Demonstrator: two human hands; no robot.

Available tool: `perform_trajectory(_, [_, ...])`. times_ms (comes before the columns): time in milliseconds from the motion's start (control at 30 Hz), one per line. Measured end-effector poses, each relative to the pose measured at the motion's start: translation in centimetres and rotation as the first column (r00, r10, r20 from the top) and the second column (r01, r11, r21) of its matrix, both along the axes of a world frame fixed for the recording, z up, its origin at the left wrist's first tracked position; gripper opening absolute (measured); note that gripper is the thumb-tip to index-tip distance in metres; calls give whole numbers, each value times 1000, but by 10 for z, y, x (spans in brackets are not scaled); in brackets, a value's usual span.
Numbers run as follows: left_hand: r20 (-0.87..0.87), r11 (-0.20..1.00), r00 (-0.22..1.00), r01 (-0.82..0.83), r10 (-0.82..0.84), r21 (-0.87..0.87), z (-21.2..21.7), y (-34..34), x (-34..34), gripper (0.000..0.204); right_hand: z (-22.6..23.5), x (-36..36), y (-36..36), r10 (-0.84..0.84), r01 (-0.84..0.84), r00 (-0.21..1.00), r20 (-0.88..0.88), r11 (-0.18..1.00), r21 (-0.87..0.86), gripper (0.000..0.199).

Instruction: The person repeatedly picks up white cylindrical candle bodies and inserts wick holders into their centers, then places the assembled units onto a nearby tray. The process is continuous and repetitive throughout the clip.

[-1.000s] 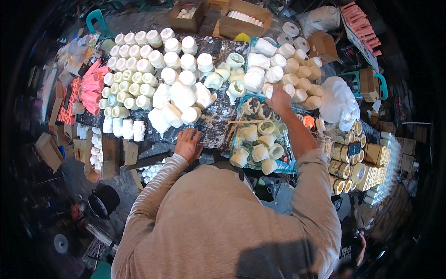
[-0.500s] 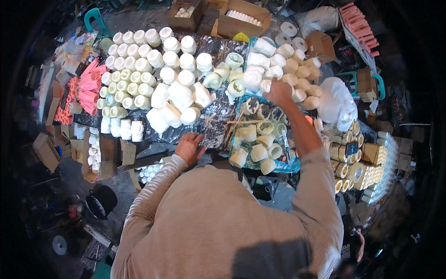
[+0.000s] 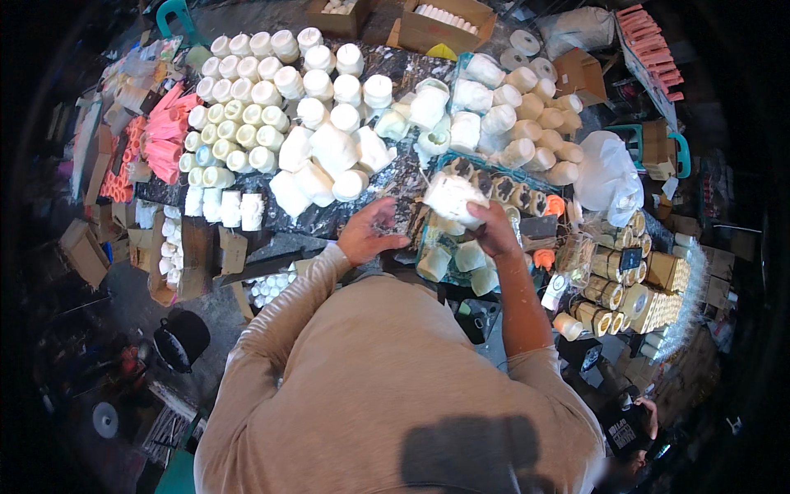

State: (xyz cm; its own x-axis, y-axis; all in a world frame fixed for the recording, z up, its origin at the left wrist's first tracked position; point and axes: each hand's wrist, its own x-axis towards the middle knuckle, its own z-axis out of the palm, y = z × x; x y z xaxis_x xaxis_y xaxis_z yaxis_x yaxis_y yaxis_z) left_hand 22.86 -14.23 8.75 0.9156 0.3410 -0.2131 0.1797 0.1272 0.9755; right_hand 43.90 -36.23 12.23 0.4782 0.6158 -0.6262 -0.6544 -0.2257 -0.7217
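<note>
A lumpy white wax candle (image 3: 453,198) is gripped at its right side by my right hand (image 3: 495,233), above the near tray (image 3: 421,247) of pale hollow wax cups. My left hand (image 3: 368,233) hovers at the table's near edge, to the left of the candle, its fingers apart and nothing in them. Beyond it lie several large white candles (image 3: 333,148) in a loose pile. Rows of smaller cream candles (image 3: 239,132) stand at the left of the table. Behind the near tray, a second tray bears more white and cream candles (image 3: 499,119).
Pink tubes (image 3: 167,144) lie at the table's left end. A white plastic bag (image 3: 605,177) and rolls of brown tape-like cylinders (image 3: 605,291) are to the right. Cardboard boxes (image 3: 444,25) stand behind. A black pot (image 3: 183,339) sits on the floor; another person (image 3: 627,424) is at lower right.
My right hand has come back from the far tray toward my body, now holding the white candle. My left hand has moved off the table edge, rightward and slightly up, fingers spread.
</note>
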Motion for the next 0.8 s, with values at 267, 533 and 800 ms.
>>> perform_trajectory(267, [110, 951, 969, -238, 220, 196, 7, 4, 21, 30, 10, -84, 49, 96, 16, 848, 521, 979, -205, 58])
perform_trajectory(533, [171, 824, 985, -118, 26, 554, 17, 17, 4, 29, 38, -107, 53, 231, -9, 783, 578, 932, -361, 54])
perform_trajectory(800, [-173, 718, 977, 209, -125, 663, -22, 7, -11, 17, 28, -120, 50, 454, -119, 634, 626, 857, -501, 52])
